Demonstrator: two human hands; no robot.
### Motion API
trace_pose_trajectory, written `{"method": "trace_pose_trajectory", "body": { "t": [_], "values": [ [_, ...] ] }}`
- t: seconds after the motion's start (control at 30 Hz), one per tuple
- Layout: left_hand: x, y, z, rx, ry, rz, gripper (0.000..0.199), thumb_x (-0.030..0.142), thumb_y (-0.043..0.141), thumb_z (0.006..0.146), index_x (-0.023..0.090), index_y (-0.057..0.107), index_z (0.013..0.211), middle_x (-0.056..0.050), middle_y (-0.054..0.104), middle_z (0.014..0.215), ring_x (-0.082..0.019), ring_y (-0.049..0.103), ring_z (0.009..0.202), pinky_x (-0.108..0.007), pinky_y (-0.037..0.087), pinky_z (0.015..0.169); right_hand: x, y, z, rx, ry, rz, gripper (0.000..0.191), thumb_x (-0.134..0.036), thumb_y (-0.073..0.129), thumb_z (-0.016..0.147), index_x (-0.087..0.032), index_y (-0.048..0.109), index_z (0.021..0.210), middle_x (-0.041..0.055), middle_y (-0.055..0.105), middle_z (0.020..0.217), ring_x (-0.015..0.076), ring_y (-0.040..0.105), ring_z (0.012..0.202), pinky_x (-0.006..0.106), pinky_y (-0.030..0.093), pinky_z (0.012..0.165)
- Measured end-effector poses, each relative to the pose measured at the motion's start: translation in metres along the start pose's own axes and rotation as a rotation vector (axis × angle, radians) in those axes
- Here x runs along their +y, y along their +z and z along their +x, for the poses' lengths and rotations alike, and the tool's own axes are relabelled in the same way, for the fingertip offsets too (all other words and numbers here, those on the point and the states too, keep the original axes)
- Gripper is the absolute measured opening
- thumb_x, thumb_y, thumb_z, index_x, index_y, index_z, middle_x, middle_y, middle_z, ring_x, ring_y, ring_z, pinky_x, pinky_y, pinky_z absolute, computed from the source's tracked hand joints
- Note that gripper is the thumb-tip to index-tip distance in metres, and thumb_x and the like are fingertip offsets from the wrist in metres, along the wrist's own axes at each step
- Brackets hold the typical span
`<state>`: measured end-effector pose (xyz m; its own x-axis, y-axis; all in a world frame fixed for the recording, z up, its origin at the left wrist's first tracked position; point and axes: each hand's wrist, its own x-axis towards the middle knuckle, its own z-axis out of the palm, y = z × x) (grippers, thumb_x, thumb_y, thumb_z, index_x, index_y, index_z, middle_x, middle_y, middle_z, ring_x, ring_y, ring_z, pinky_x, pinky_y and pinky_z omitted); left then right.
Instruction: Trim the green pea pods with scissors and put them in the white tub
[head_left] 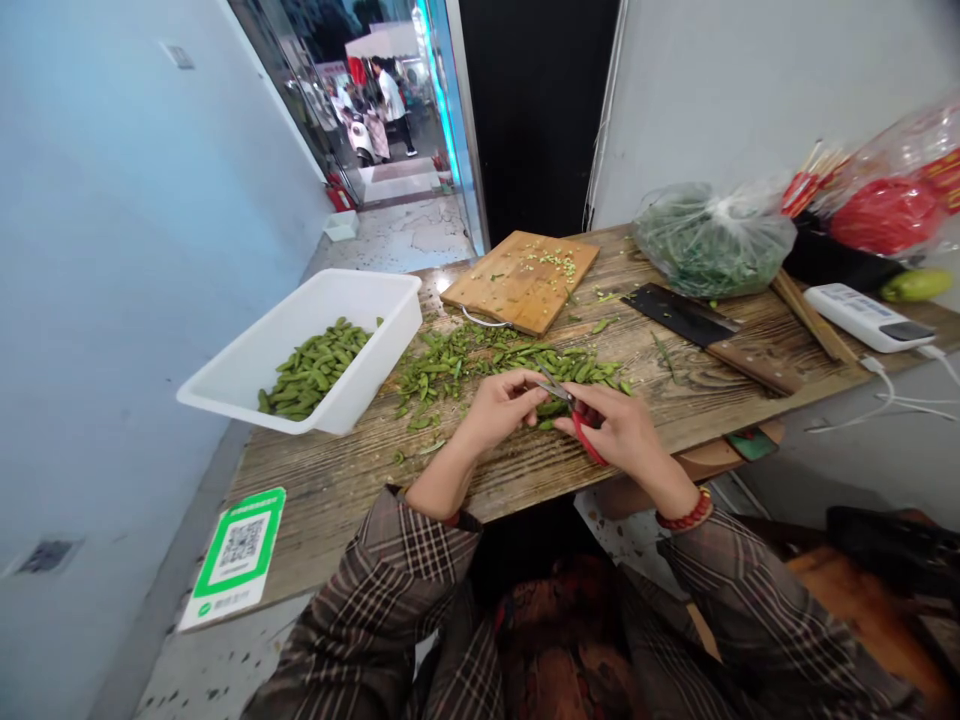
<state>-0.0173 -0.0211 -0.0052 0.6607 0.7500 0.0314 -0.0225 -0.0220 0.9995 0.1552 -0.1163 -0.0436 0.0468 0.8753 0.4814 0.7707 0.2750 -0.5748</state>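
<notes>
My right hand (622, 425) is closed round a pair of red-handled scissors (589, 440), whose blades point up and left towards my other hand. The fingers of my left hand (501, 408) are pinched together on an edamame pod, mostly hidden by the fingertips, close beside the blades. Just beyond both hands, a loose heap of green edamame pods (450, 370) and trimmings spreads over the wooden table (330, 490). To the left, a white plastic tub (217, 385) holds many more pods (319, 370) and rests tilted near the table's edge.
A wooden cutting board (502, 275) with green bits lies behind the heap. On the right are a cleaver (697, 330), a bag of greens (705, 245) and a white power bank (870, 315) with cables. A QR-code card (240, 550) sits at the left corner. People stand outside the doorway.
</notes>
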Motion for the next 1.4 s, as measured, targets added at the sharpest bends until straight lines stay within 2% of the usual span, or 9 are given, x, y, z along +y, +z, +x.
{"method": "trace_pose_trajectory", "body": {
  "t": [0.33,0.67,0.8,0.97,1.03,1.1,1.17,1.23,1.4],
  "values": [
    [0.003,-0.001,-0.005,-0.023,-0.021,0.010,0.031,0.042,0.068,0.074,0.013,0.065,0.085,-0.001,0.060,0.071,-0.004,0.048,0.042,-0.018,0.031,0.040,-0.002,0.011,0.005,-0.010,-0.029,0.001,0.044,-0.047,0.061,0.084,-0.022,0.062,0.121,0.0038,0.062,0.076,0.0166,0.057,0.064,0.029,0.048,0.060],
    [0.003,-0.002,-0.007,-0.060,-0.056,0.003,0.033,0.043,0.070,0.072,0.012,0.064,0.082,0.000,0.060,0.067,-0.004,0.044,0.040,-0.019,0.027,0.040,0.001,0.009,-0.004,-0.057,-0.029,-0.082,0.043,-0.045,0.058,0.087,-0.021,0.060,0.123,0.0073,0.067,0.084,0.0200,0.063,0.070,0.032,0.052,0.065],
    [0.002,-0.003,-0.008,-0.107,-0.075,-0.002,0.033,0.043,0.070,0.072,0.011,0.065,0.081,0.000,0.060,0.065,-0.003,0.040,0.039,-0.019,0.025,0.039,0.003,0.009,-0.010,-0.040,-0.040,-0.054,0.041,-0.041,0.058,0.087,-0.022,0.060,0.123,0.0101,0.070,0.094,0.0221,0.066,0.078,0.035,0.055,0.071],
    [-0.001,-0.004,-0.007,-0.137,-0.099,-0.003,0.035,0.044,0.071,0.071,0.011,0.064,0.078,-0.001,0.061,0.066,-0.003,0.042,0.040,-0.019,0.028,0.040,0.005,0.008,-0.013,-0.050,-0.070,0.014,0.037,-0.039,0.059,0.086,-0.024,0.062,0.121,0.0096,0.071,0.100,0.0226,0.068,0.083,0.035,0.055,0.074],
    [-0.001,-0.004,-0.007,-0.109,-0.124,-0.011,0.034,0.043,0.073,0.069,0.012,0.063,0.079,-0.001,0.061,0.064,-0.005,0.044,0.041,-0.019,0.029,0.040,0.005,0.005,-0.013,-0.028,-0.060,0.014,0.037,-0.039,0.060,0.086,-0.023,0.062,0.120,0.0097,0.071,0.097,0.0219,0.067,0.081,0.034,0.055,0.072],
    [0.000,-0.004,-0.006,-0.028,-0.124,-0.003,0.032,0.038,0.076,0.066,0.013,0.064,0.081,0.001,0.058,0.058,-0.006,0.047,0.043,-0.018,0.030,0.041,0.005,0.002,-0.014,0.045,-0.018,-0.002,0.038,-0.040,0.060,0.086,-0.020,0.063,0.118,0.0089,0.069,0.089,0.0206,0.065,0.074,0.033,0.054,0.068],
    [0.001,-0.004,-0.005,0.085,-0.065,0.002,0.029,0.032,0.078,0.063,0.012,0.066,0.080,0.003,0.055,0.056,-0.005,0.045,0.046,-0.017,0.030,0.043,0.005,-0.001,-0.016,0.143,0.044,-0.010,0.041,-0.043,0.061,0.085,-0.018,0.064,0.117,0.0060,0.065,0.078,0.0183,0.060,0.065,0.032,0.051,0.063],
    [0.002,-0.006,-0.001,0.173,-0.016,-0.075,0.027,0.030,0.078,0.064,0.013,0.065,0.081,0.005,0.053,0.055,-0.003,0.041,0.045,-0.016,0.028,0.042,0.006,-0.004,-0.018,0.177,0.068,0.004,0.042,-0.043,0.062,0.084,-0.017,0.063,0.117,0.0042,0.062,0.075,0.0170,0.057,0.064,0.031,0.050,0.063],
    [0.001,-0.009,0.004,0.140,-0.031,-0.351,0.029,0.029,0.078,0.067,0.014,0.059,0.083,0.004,0.057,0.054,-0.005,0.049,0.046,-0.016,0.037,0.044,0.003,-0.004,-0.020,0.134,0.047,0.035,0.042,-0.042,0.062,0.084,-0.019,0.061,0.121,0.0046,0.062,0.081,0.0170,0.057,0.070,0.030,0.050,0.066]
  ]
}}
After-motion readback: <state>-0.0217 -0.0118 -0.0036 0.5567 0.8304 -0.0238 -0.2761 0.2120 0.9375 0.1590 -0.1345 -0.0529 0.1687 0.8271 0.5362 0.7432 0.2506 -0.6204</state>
